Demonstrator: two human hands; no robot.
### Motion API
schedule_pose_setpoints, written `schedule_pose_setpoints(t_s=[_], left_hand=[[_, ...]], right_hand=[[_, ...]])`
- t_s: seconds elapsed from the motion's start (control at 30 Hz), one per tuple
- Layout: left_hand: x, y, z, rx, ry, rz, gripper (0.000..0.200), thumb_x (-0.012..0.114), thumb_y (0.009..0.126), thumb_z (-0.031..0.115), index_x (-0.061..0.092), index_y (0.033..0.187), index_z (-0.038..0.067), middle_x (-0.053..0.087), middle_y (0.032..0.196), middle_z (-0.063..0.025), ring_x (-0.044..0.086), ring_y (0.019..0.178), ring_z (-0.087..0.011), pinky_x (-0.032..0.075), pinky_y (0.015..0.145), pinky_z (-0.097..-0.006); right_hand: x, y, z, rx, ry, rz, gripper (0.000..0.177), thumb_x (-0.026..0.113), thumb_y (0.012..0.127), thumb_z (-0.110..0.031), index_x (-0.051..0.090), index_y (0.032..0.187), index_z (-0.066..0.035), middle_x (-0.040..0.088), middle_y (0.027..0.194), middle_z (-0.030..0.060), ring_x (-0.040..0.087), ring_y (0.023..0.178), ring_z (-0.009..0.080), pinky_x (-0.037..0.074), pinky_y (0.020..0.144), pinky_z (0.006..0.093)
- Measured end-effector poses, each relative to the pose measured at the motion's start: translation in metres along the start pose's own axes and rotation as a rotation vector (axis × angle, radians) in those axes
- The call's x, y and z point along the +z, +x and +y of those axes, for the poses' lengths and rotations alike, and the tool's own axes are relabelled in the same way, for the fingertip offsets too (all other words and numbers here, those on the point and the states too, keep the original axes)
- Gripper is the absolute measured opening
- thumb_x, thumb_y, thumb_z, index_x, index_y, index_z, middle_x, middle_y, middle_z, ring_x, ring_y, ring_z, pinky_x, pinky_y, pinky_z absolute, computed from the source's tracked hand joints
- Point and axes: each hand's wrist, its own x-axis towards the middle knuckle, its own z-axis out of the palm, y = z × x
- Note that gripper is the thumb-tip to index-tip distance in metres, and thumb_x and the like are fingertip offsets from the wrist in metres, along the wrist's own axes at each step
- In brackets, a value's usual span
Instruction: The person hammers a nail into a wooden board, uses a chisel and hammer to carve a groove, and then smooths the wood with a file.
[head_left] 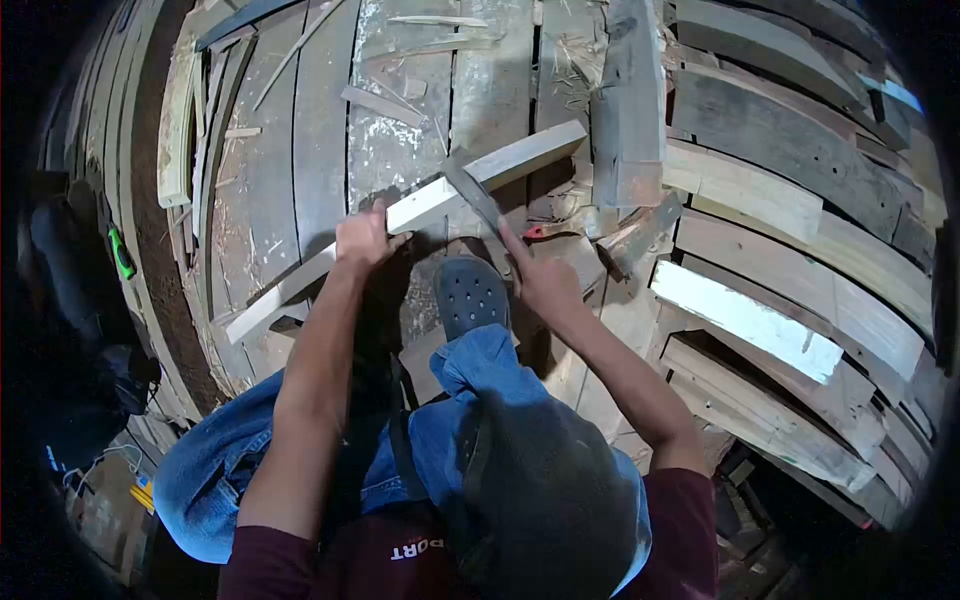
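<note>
A long pale wooden beam (430,205) lies slantwise across the wooden floor in front of me, its far end up and to the right. My left hand (364,238) is closed over the beam near its middle, the thumb along the near side. My right hand (548,282) is wrapped round a dark, long, narrow tool (475,193). The tool crosses the beam to the right of my left hand, its broader end reaching the far edge. My foot in a grey clog (470,295) is close below the beam, between my hands.
Stacked planks (760,250) line the right side. A red-tipped item (540,231) lies right of the tool. A green-handled cutter (121,253) is at the left. Splinters and offcuts (383,106) litter the floor boards. Upright planks (178,130) stand at the left.
</note>
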Motion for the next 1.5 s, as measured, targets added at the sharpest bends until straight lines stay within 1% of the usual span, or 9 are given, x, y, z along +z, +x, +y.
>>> schedule_pose_setpoints(t_s=[0.17,0.33,0.37,0.4,0.57,0.77,0.93,1.07,1.5], left_hand=[[0.005,0.0,-0.004,0.069,-0.079,0.055,0.07,0.067,0.077,0.06,0.051,0.116,0.004,0.068,0.089,-0.0217,0.067,0.084,-0.0373,0.052,0.074,-0.0484],[-0.005,-0.003,0.0,0.021,-0.058,-0.031,0.07,0.065,0.077,0.06,0.048,0.116,0.004,0.067,0.092,-0.0202,0.066,0.089,-0.038,0.052,0.077,-0.0477],[-0.002,-0.002,0.0,0.023,-0.069,-0.011,0.07,0.065,0.078,0.06,0.049,0.115,0.004,0.067,0.091,-0.0202,0.065,0.089,-0.0383,0.052,0.078,-0.0473],[-0.002,0.001,-0.001,0.027,-0.057,0.004,0.07,0.065,0.078,0.06,0.049,0.115,0.003,0.067,0.091,-0.0203,0.065,0.089,-0.0381,0.052,0.078,-0.0471],[0.001,-0.003,-0.005,0.078,-0.059,0.08,0.067,0.067,0.077,0.058,0.053,0.112,0.002,0.068,0.092,-0.0202,0.066,0.089,-0.0369,0.052,0.078,-0.0465],[-0.006,-0.002,-0.003,0.047,-0.06,0.016,0.068,0.069,0.075,0.058,0.055,0.112,0.002,0.068,0.094,-0.0197,0.066,0.091,-0.0356,0.053,0.08,-0.0449],[-0.016,0.001,-0.005,0.033,-0.076,-0.055,0.071,0.07,0.075,0.058,0.055,0.115,0.001,0.068,0.099,-0.0204,0.066,0.096,-0.0347,0.052,0.084,-0.0439],[-0.018,0.005,-0.004,0.005,-0.08,-0.08,0.07,0.072,0.073,0.057,0.057,0.117,0.005,0.068,0.101,-0.0192,0.065,0.098,-0.0345,0.051,0.087,-0.0436],[-0.011,0.013,-0.012,0.059,-0.031,-0.074,0.076,0.068,0.072,0.065,0.057,0.116,0.005,0.069,0.097,-0.018,0.067,0.095,-0.0325,0.053,0.084,-0.0439]], right_hand=[[-0.023,0.035,0.053,0.46,0.068,0.354,0.059,0.054,0.092,-0.024,0.033,0.146,-0.024,0.063,0.07,0.0211,0.063,0.062,0.0412,0.05,0.057,0.0512],[0.008,0.011,0.048,0.032,0.075,0.156,0.063,0.053,0.089,-0.018,0.032,0.147,-0.032,0.067,0.09,0.0215,0.067,0.084,0.0361,0.052,0.066,0.0475],[0.014,0.021,0.061,0.02,0.123,0.49,0.06,0.051,0.092,-0.021,0.031,0.147,-0.032,0.068,0.102,0.016,0.066,0.084,0.0369,0.051,0.068,0.0477],[-0.019,0.029,0.052,0.388,0.121,0.226,0.055,0.048,0.094,-0.023,0.033,0.146,-0.031,0.066,0.107,0.0176,0.066,0.084,0.0396,0.052,0.07,0.0483],[-0.021,0.032,0.07,0.272,0.099,0.401,0.051,0.05,0.096,-0.032,0.037,0.145,-0.029,0.061,0.108,0.0296,0.063,0.091,0.0442,0.052,0.074,0.0478],[-0.016,0.024,0.057,0.233,0.42,0.459,0.053,0.054,0.096,-0.034,0.042,0.142,-0.01,0.065,0.106,0.0277,0.064,0.1,0.0381,0.048,0.086,0.0418],[-0.023,0.021,0.051,0.121,0.731,0.421,0.035,0.06,0.095,-0.03,0.06,0.112,0.0,0.062,0.076,0.0045,0.055,0.069,0.0091,0.043,0.063,0.0234],[-0.055,0.01,0.016,0.091,1.008,0.428,0.022,0.059,0.097,-0.025,0.056,0.09,-0.004,0.05,0.067,-0.0048,0.043,0.052,0.0013,0.031,0.045,0.0186],[-0.061,0.006,0.0,-0.131,1.186,0.404,0.019,0.061,0.094,-0.019,0.057,0.097,-0.001,0.052,0.065,-0.0004,0.046,0.051,0.0047,0.036,0.044,0.0208]])
